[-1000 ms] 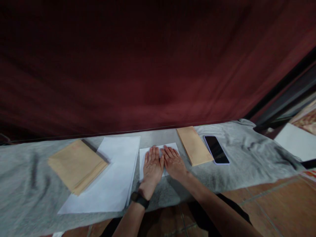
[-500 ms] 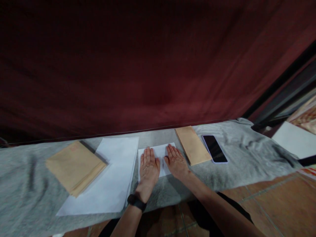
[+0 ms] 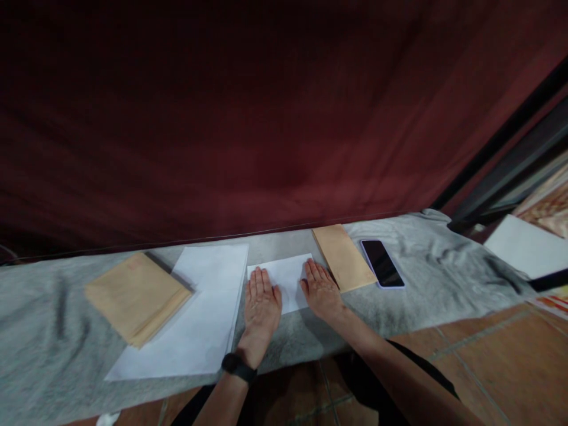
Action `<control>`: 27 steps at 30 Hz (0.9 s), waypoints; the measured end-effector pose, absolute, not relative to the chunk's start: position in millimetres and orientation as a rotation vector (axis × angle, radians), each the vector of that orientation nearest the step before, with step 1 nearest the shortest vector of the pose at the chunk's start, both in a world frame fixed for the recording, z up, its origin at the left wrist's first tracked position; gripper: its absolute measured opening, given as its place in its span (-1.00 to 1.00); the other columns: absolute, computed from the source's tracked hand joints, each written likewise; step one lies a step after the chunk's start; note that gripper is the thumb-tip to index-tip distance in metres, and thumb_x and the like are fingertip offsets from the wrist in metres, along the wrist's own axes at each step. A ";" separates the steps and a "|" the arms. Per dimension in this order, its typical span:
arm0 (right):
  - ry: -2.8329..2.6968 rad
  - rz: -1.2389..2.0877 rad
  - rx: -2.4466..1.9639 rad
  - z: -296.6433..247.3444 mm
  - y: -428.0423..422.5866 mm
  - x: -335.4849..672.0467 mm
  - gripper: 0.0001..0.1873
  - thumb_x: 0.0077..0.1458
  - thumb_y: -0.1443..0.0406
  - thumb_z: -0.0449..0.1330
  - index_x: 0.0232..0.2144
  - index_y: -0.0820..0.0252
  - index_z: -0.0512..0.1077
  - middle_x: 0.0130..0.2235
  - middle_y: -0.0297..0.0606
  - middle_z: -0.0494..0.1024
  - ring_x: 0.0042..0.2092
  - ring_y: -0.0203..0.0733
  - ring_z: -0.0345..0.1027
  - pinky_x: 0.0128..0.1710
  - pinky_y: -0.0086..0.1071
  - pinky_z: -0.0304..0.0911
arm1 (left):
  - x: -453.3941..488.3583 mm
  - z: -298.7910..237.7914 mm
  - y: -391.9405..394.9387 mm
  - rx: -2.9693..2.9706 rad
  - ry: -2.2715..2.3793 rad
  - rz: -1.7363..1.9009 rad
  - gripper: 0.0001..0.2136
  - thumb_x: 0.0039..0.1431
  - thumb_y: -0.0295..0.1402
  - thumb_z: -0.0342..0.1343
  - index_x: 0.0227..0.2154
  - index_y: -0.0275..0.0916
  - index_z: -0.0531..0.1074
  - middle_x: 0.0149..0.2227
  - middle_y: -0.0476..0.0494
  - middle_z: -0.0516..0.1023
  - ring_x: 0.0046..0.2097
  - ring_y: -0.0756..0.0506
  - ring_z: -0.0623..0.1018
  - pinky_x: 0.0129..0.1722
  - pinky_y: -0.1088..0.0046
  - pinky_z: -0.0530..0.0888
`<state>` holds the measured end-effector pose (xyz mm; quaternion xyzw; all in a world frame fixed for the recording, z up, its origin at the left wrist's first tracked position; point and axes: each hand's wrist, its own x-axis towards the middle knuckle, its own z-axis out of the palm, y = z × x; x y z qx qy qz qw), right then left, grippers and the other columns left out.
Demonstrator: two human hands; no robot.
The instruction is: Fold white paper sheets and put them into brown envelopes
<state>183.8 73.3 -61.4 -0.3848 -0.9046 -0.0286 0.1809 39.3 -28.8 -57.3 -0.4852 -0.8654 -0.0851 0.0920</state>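
A small folded white sheet (image 3: 287, 281) lies on the grey cloth (image 3: 399, 307) in front of me. My left hand (image 3: 261, 305), with a black watch on the wrist, lies flat on the sheet's left part, fingers stretched out. My right hand (image 3: 323, 290) lies flat on its right edge, fingers also straight. Neither hand holds anything. A brown envelope (image 3: 344, 258) lies just right of my right hand, a stack of white paper (image 3: 199, 313) just left of my left hand.
A pile of brown envelopes (image 3: 135, 296) sits on the left of the paper stack. A black phone (image 3: 382, 262) lies beside the single envelope. A dark red curtain (image 3: 266, 118) hangs behind the table. A white sheet (image 3: 526, 247) lies at the far right.
Both hands have slid apart across the folded sheet, left hand leftward and right hand rightward, baring its white middle.
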 end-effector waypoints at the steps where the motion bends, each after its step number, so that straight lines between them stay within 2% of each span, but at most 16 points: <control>1: -2.552 -0.078 -1.085 -61.2 72.8 185.0 -0.46 0.36 0.26 0.00 0.29 0.44 0.25 0.30 0.09 0.31 0.30 0.06 0.23 0.28 -0.10 0.14 | 39.0 -57.5 -30.1 -1.437 -2.560 -0.268 -0.44 0.33 -0.33 -0.20 0.30 -0.60 0.14 0.35 -0.54 0.20 0.41 -0.30 0.15 0.34 0.06 0.23; 7: -2.566 0.035 -0.980 -51.0 63.1 191.3 -0.45 0.39 0.27 -0.07 0.32 0.46 0.19 0.33 0.07 0.26 0.35 0.02 0.13 0.32 -0.09 0.09 | 49.4 -56.2 -43.8 -1.543 -2.438 -0.374 -0.45 0.35 -0.35 -0.22 0.34 -0.51 0.10 0.37 -0.46 0.19 0.42 -0.26 0.12 0.35 0.05 0.21; 11: -2.653 0.178 -0.818 -46.5 49.7 190.2 -0.46 0.41 0.24 -0.11 0.33 0.37 0.19 0.38 -0.04 0.17 0.40 -0.06 0.02 0.35 -0.13 0.05 | 63.3 -60.1 -56.1 -1.726 -2.320 -0.417 -0.44 0.35 -0.36 -0.22 0.37 -0.44 0.04 0.39 -0.38 0.16 0.43 -0.21 0.10 0.37 0.07 0.19; 15: -2.726 0.266 -0.757 -48.5 39.2 188.4 -0.46 0.42 0.19 -0.12 0.34 0.28 0.20 0.40 -0.12 0.14 0.40 -0.12 0.00 0.38 -0.13 0.00 | 67.1 -68.8 -64.1 -1.786 -2.267 -0.438 -0.43 0.35 -0.39 -0.24 0.40 -0.35 -0.03 0.39 -0.32 0.18 0.42 -0.18 0.14 0.36 0.05 0.22; 18: -2.744 0.264 -0.770 -49.6 37.4 190.1 -0.47 0.43 0.18 -0.10 0.33 0.25 0.21 0.40 -0.14 0.13 0.40 -0.11 0.01 0.39 -0.12 -0.02 | 66.2 -73.9 -65.5 -1.768 -2.267 -0.436 -0.42 0.36 -0.37 -0.23 0.40 -0.36 -0.07 0.39 -0.35 0.17 0.42 -0.19 0.12 0.36 0.04 0.21; 22: -2.726 0.201 -0.823 -50.1 40.6 195.9 -0.46 0.42 0.18 -0.08 0.34 0.24 0.20 0.40 -0.14 0.13 0.40 -0.07 0.01 0.38 -0.12 -0.03 | 68.0 -74.5 -64.9 -1.705 -2.308 -0.425 -0.43 0.36 -0.32 -0.18 0.39 -0.37 -0.01 0.40 -0.37 0.13 0.43 -0.20 0.10 0.37 0.05 0.18; 27: -2.708 0.084 -0.872 -54.2 45.9 202.7 -0.44 0.42 0.19 -0.08 0.35 0.34 0.17 0.39 -0.07 0.14 0.40 -0.05 0.00 0.38 -0.12 -0.04 | 71.6 -67.1 -65.7 -1.694 -2.357 -0.392 -0.43 0.35 -0.33 -0.18 0.38 -0.40 0.01 0.41 -0.40 0.10 0.43 -0.22 0.09 0.37 0.05 0.17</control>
